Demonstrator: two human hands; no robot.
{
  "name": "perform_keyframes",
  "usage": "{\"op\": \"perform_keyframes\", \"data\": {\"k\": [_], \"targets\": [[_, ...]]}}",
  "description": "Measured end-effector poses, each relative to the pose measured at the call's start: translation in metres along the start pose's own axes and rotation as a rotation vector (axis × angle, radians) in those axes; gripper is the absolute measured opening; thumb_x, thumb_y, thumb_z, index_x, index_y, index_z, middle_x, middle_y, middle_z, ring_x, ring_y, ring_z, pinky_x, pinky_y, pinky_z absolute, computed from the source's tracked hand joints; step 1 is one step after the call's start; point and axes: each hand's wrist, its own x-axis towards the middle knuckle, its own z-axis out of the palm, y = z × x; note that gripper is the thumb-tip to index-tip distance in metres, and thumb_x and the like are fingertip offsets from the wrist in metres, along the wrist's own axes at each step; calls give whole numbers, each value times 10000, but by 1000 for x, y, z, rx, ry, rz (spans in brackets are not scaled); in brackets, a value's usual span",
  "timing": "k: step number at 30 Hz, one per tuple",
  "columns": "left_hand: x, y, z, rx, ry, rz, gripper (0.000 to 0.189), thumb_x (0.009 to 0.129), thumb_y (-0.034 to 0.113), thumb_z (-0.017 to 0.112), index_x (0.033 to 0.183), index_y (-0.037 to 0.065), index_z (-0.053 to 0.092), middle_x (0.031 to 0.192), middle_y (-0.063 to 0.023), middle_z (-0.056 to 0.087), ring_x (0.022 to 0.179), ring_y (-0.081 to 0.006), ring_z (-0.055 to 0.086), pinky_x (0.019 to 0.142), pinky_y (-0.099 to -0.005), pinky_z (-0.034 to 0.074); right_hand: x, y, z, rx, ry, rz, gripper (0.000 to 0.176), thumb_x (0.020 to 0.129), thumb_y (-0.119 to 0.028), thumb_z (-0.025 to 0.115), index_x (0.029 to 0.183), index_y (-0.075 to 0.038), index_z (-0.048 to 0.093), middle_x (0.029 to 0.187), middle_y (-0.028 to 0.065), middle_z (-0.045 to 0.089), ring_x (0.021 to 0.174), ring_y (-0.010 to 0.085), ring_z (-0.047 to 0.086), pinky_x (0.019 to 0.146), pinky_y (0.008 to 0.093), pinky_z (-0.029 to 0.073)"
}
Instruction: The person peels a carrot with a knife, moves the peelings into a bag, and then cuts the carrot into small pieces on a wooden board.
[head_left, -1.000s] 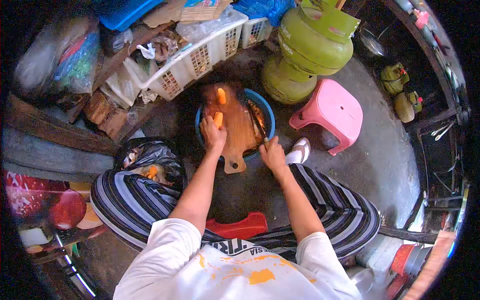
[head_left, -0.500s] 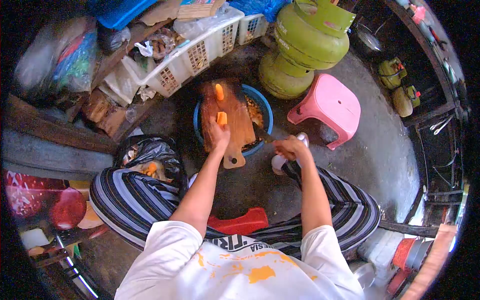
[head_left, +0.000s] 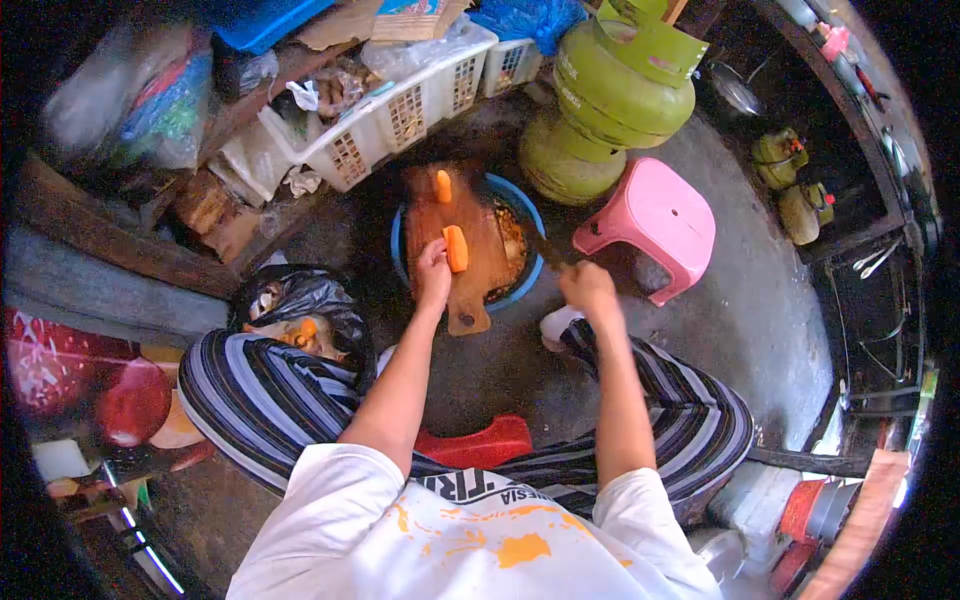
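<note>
A wooden cutting board (head_left: 478, 205) lies across a blue basin (head_left: 536, 275). Small orange and pale cut pieces (head_left: 515, 245) show inside the basin, right of the board. My left hand (head_left: 433, 270) is closed on a carrot piece (head_left: 457, 249), its fingertips along the left side. Farther up the board lies another carrot piece (head_left: 443, 187), untouched. My right hand (head_left: 590, 288) is wrapped round the handle of a knife (head_left: 549, 252). Its dark, blurred blade points toward the basin's right rim, apart from the carrot.
A pink stool (head_left: 665, 205) and stacked green gas cylinders (head_left: 610, 95) stand to the right. White baskets (head_left: 400, 120) line the back. By my left knee sits a black plastic bag (head_left: 325, 300) with peelings. A red stool (head_left: 480, 443) shows beneath me.
The carrot piece under my left hand has turned to lie lengthwise along the board. My right hand has shifted slightly, and the knife has moved up and right, away from the board.
</note>
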Motion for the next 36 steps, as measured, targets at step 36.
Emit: {"op": "perform_keyframes", "data": {"k": [36], "targets": [[-12,-6,-7,696,-362,661,597,736,-10,589,1293,26,378,1366,-156,341,1262,-307,323,1045,-361,279,-45,-66,106,401,-11,-68,319,863,-247,506,992,43,465,757,300,584,725,458,572,617,498,468]]}}
